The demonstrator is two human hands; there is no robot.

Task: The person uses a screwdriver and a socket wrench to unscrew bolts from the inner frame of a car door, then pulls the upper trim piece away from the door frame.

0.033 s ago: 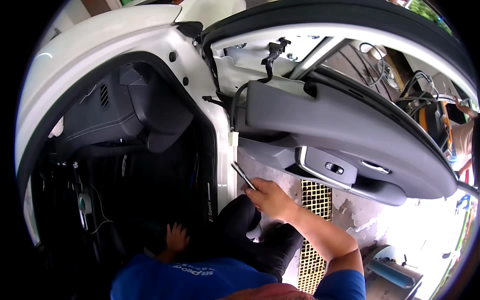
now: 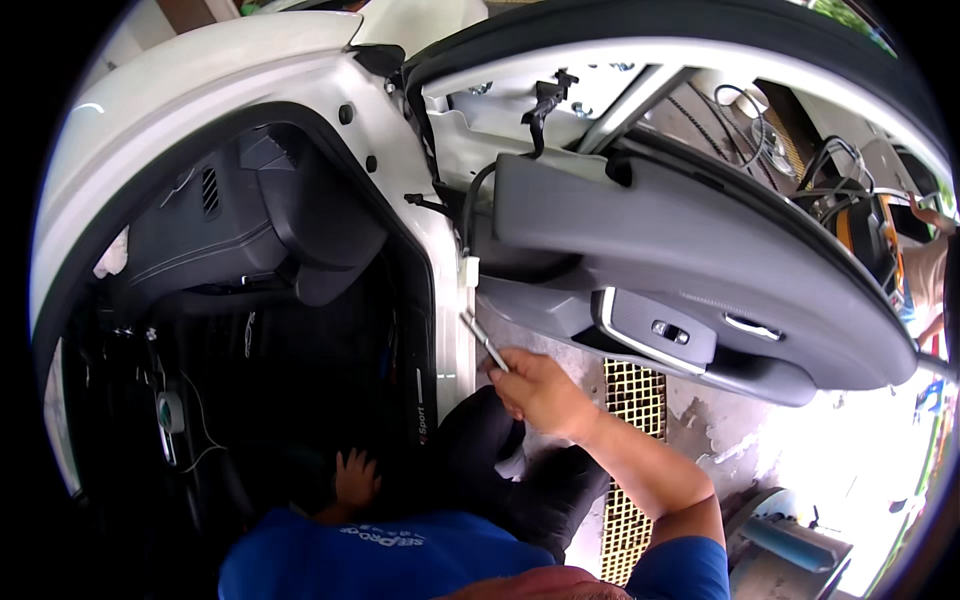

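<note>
My right hand [image 2: 543, 393] is closed around a slim silver metal rod-shaped tool [image 2: 486, 343]; its exact kind is not clear. The tool slants up and left from my fingers, its tip in front of the white door sill [image 2: 452, 345]. Just beyond the tip is a small white connector [image 2: 470, 270] on a black cable [image 2: 470, 210] that runs into the open car door [image 2: 640, 240]. My left hand [image 2: 356, 478] lies low in the dark footwell with its fingers spread, apparently holding nothing. What it rests on is too dark to tell.
Door panel and armrest [image 2: 755, 380] spread across the right. Inside the car, the dark dashboard side [image 2: 220, 230] and a thin cable [image 2: 205, 410] show. A yellow grating [image 2: 634, 420] runs along the floor. At the far right, another person's arm [image 2: 932, 215] appears near hoses.
The tool and my right hand have shifted slightly, its tip a little farther up toward the white connector. My left hand stays in the footwell.
</note>
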